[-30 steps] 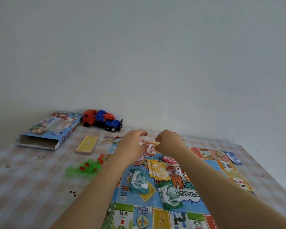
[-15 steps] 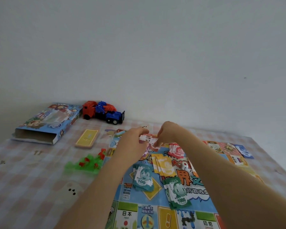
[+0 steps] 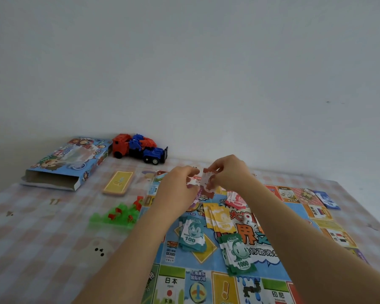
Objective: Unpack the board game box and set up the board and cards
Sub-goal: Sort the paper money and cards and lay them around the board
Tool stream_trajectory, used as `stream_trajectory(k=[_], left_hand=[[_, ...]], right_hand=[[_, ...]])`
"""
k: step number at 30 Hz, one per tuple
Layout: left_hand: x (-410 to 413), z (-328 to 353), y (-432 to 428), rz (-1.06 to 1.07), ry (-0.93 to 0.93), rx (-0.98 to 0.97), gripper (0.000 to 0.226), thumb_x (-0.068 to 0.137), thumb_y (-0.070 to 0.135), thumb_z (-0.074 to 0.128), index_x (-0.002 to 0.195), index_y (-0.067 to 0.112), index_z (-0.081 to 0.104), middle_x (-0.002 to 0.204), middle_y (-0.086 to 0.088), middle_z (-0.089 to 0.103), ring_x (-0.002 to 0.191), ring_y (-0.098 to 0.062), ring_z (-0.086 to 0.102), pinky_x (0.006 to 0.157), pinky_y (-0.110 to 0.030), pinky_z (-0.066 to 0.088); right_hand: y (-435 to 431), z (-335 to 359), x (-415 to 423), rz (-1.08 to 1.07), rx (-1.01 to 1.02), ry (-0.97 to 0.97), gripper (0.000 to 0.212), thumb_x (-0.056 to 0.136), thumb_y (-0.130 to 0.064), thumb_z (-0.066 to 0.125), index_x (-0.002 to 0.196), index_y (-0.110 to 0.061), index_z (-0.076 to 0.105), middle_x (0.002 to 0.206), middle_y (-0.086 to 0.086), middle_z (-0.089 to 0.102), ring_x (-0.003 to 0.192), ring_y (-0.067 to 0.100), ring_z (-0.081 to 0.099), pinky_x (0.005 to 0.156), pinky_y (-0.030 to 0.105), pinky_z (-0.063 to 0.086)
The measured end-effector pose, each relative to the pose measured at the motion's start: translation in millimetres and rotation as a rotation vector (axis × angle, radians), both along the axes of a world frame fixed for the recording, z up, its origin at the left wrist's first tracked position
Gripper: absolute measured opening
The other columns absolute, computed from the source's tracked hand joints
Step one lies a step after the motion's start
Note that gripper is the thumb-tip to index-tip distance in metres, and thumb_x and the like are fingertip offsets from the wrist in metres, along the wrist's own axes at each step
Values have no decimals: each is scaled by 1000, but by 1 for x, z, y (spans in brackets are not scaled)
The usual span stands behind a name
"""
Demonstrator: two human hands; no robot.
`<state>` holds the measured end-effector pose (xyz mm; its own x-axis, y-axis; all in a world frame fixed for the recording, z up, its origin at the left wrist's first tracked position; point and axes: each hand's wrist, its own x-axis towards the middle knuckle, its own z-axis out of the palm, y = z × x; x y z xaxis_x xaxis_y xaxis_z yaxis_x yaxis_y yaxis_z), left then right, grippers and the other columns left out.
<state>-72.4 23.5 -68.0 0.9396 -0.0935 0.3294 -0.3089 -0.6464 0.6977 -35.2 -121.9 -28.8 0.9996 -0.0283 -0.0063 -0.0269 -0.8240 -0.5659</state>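
Note:
The colourful game board lies unfolded on the checked cloth. On it sit piles of play money: teal 100 notes, green 1000 notes, yellow notes and pink notes. A white die rests near the middle. My left hand and my right hand meet above the board's far side, both pinching a small bundle of brown-red and white notes. The open game box lies at the far left.
A red and blue toy truck stands by the wall. A yellow card deck lies left of the board. Green and red plastic pieces sit in a heap. The white wall closes off the far side.
Both hands have lifted slightly off the board while staying together. The small bundle of notes now shows between their fingertips. The view has shifted a little.

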Motion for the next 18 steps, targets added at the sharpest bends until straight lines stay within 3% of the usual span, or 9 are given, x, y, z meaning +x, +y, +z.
stream_trajectory(k=[2, 5, 8, 10, 13, 18], left_hand=[[0, -1, -1, -3, 17, 22, 41, 87, 16, 62, 128, 21, 56, 113, 3, 55, 93, -7, 53, 83, -20, 43], [0, -1, -3, -16, 43, 55, 37, 88, 23, 63, 124, 20, 60, 102, 2, 53, 89, -12, 56, 86, -28, 48], [-2, 1, -6, -31, 34, 116, 26, 91, 24, 59, 116, 19, 66, 96, 0, 59, 87, -15, 59, 80, -28, 49], [-3, 1, -11, -41, -5, 185, 19, 93, 23, 55, 99, 14, 70, 87, -4, 61, 79, -18, 58, 69, -29, 47], [-1, 0, -14, -32, -25, 231, 25, 95, 22, 51, 76, 11, 60, 72, -3, 53, 70, -20, 52, 58, -28, 34], [3, -1, -16, -45, -54, 192, 27, 95, 18, 50, 69, 15, 54, 64, 0, 50, 64, -18, 48, 57, -29, 31]], right_hand=[[-4, 4, -4, 23, -1, -22, 21, 65, -8, 81, 77, -21, 69, 78, -1, 66, 67, 15, 58, 56, 24, 50], [-7, 7, -11, 47, -12, -30, 20, 66, -7, 81, 68, -21, 66, 70, -2, 65, 64, 14, 58, 59, 25, 52], [-9, 7, -14, 64, 17, -14, 20, 67, -6, 78, 65, -21, 66, 68, -1, 66, 60, 13, 59, 59, 26, 55], [-11, 7, -16, 80, 86, -4, 16, 72, -6, 76, 67, -20, 69, 66, 1, 68, 58, 13, 63, 57, 25, 57], [-13, 4, -20, 92, 218, -26, 8, 77, -19, 77, 71, -17, 72, 64, 1, 70, 59, 14, 66, 55, 23, 56], [-14, -2, -21, 27, 321, -99, 27, 86, -36, 67, 75, -13, 76, 66, 2, 72, 68, 25, 71, 63, 32, 60]])
